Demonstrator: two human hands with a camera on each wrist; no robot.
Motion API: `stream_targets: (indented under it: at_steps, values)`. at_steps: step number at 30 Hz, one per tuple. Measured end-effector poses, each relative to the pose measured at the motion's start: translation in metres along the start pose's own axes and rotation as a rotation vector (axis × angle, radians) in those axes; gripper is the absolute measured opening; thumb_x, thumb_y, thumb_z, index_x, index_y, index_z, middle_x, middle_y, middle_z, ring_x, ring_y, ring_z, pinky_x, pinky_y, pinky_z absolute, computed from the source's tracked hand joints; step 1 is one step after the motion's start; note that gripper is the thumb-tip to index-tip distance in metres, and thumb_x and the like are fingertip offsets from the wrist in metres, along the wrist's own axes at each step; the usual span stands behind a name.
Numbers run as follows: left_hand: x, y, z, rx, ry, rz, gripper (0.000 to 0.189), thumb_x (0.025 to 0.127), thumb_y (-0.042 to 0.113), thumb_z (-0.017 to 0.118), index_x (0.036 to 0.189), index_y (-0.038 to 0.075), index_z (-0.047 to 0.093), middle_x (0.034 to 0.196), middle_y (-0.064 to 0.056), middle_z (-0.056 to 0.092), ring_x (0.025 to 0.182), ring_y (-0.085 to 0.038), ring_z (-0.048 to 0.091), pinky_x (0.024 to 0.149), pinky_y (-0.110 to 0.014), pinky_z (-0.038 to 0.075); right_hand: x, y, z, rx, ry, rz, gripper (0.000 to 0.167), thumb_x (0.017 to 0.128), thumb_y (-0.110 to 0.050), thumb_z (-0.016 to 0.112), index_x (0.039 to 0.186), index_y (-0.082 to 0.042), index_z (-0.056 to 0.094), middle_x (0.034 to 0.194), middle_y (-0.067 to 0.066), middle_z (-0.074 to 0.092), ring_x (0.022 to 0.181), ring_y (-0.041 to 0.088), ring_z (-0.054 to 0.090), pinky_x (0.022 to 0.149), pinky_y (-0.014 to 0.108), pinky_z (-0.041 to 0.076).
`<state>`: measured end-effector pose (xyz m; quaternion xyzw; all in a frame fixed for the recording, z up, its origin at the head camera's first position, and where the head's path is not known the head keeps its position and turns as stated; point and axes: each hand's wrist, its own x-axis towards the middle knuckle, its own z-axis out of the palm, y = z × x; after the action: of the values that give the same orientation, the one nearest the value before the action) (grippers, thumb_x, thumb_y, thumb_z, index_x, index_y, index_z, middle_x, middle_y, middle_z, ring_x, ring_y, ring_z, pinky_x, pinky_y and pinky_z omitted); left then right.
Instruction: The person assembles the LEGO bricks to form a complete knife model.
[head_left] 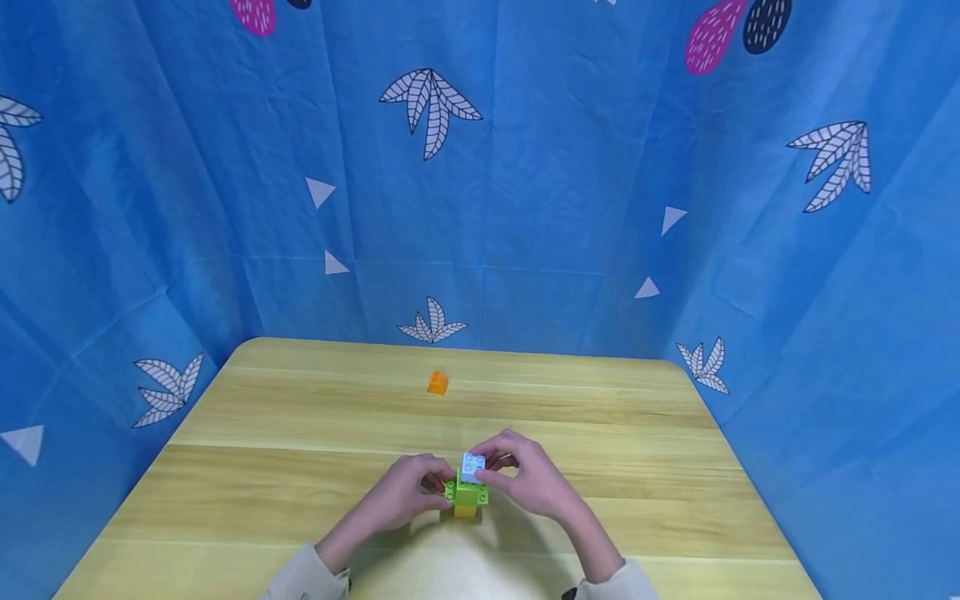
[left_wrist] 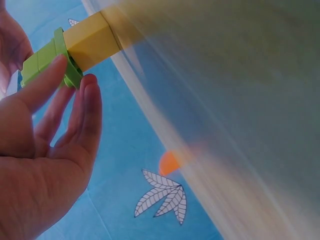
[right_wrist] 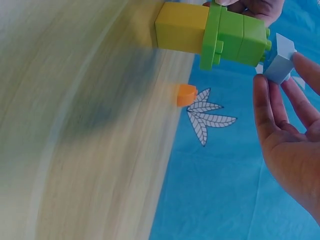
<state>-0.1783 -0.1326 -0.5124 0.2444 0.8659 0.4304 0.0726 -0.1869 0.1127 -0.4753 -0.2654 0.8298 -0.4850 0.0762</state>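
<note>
A small block stack stands on the table in front of me. Its base is a yellow block (right_wrist: 182, 27), over which lies a wider green plate (right_wrist: 210, 37), with green bricks (right_wrist: 243, 39) stacked on that. My left hand (head_left: 408, 493) pinches the stack at the green part from the left, thumb and fingertips on the plate in the left wrist view. Between thumb and fingers of my right hand (head_left: 530, 477) is a light blue brick (right_wrist: 281, 59). In the right wrist view it sits tilted at the studs of the topmost green brick, a gap showing along one side.
An orange brick (head_left: 438, 383) lies farther back on the wooden table (head_left: 600, 400). A blue patterned curtain (head_left: 555, 183) hangs behind the table and along both sides.
</note>
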Motion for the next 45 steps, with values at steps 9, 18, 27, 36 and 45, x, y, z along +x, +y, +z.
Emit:
stream_targets:
  at_steps: [9,18,27,36,45]
  values:
    - [0.0002,-0.0008,0.0003,-0.006,0.0,-0.006,0.029,0.081,0.008,0.086,0.107,0.01,0.075,0.101,-0.001,0.073,0.086,-0.01,0.068,0.079,-0.021,0.058,-0.0008,0.0012,0.0043,-0.006,-0.019,-0.012,0.025,0.095,-0.017,0.076,0.119,-0.013,0.073,0.106,0.0,0.065,0.097,0.016,0.067,0.095,0.042,0.059]
    - [0.0008,-0.0014,0.0007,0.001,0.001,-0.006,0.029,0.08,0.009,0.086,0.107,0.011,0.076,0.101,0.0,0.073,0.085,-0.009,0.068,0.078,-0.02,0.058,-0.0005,0.001,0.0053,-0.008,-0.018,-0.022,0.024,0.095,-0.017,0.075,0.119,-0.013,0.073,0.107,0.0,0.066,0.097,0.015,0.067,0.096,0.044,0.059]
    - [0.0018,-0.0018,0.0,-0.009,0.004,-0.008,0.029,0.081,0.008,0.085,0.108,0.011,0.075,0.101,0.001,0.073,0.085,-0.006,0.066,0.079,-0.02,0.058,0.0007,0.0017,0.0037,-0.02,-0.025,-0.031,0.024,0.095,-0.016,0.075,0.119,-0.015,0.074,0.107,-0.001,0.065,0.096,0.014,0.066,0.094,0.038,0.06]
    - [0.0004,-0.0018,-0.0008,0.007,-0.004,-0.025,0.03,0.081,0.008,0.085,0.109,0.012,0.076,0.102,0.001,0.073,0.086,-0.005,0.066,0.08,-0.018,0.057,-0.0011,0.0008,0.0058,0.003,-0.019,-0.025,0.025,0.095,-0.015,0.075,0.12,-0.013,0.074,0.108,0.0,0.065,0.097,0.015,0.066,0.095,0.04,0.059]
    - [-0.0007,-0.0011,-0.0012,0.005,-0.008,-0.012,0.029,0.082,0.008,0.085,0.109,0.011,0.076,0.102,0.001,0.074,0.086,-0.005,0.066,0.08,-0.019,0.058,-0.0023,0.0005,0.0083,-0.002,-0.003,-0.024,0.025,0.094,-0.014,0.076,0.119,-0.013,0.074,0.108,-0.001,0.066,0.096,0.013,0.067,0.095,0.043,0.059]
